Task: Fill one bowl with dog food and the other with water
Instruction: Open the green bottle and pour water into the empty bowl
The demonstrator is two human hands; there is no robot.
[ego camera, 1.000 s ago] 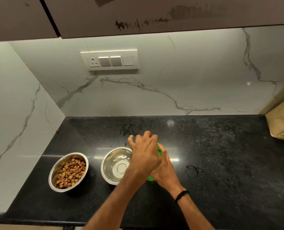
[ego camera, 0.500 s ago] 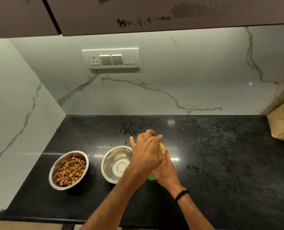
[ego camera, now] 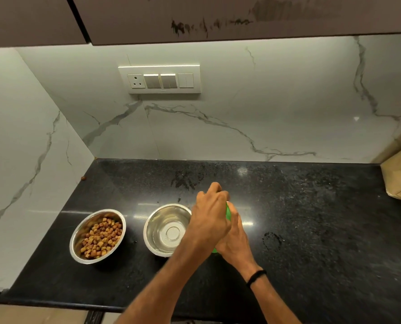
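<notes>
Two steel bowls stand on the black counter (ego camera: 311, 230). The left bowl (ego camera: 77, 232) holds brown dog food kibble (ego camera: 101, 239). The right bowl (ego camera: 152, 228) shows a shiny bottom, and I cannot tell whether it holds water. Just right of it stands a green bottle (ego camera: 228, 212), mostly hidden by both hands. My right hand (ego camera: 235, 239), with a black wristband, grips the bottle's body. My left hand (ego camera: 208, 218) lies over the bottle's top with its fingers curled round it. The cap is hidden.
A brown paper bag (ego camera: 400, 178) stands at the counter's far right edge. A stray kibble (ego camera: 84, 178) lies by the left wall. A switch panel (ego camera: 163, 79) sits on the marble backsplash, with cabinets overhead. The counter's front edge runs just below my forearms.
My left hand's fingers have curled tighter and turned a little over the bottle's top. The right hand, the bottle and both bowls stay where they were.
</notes>
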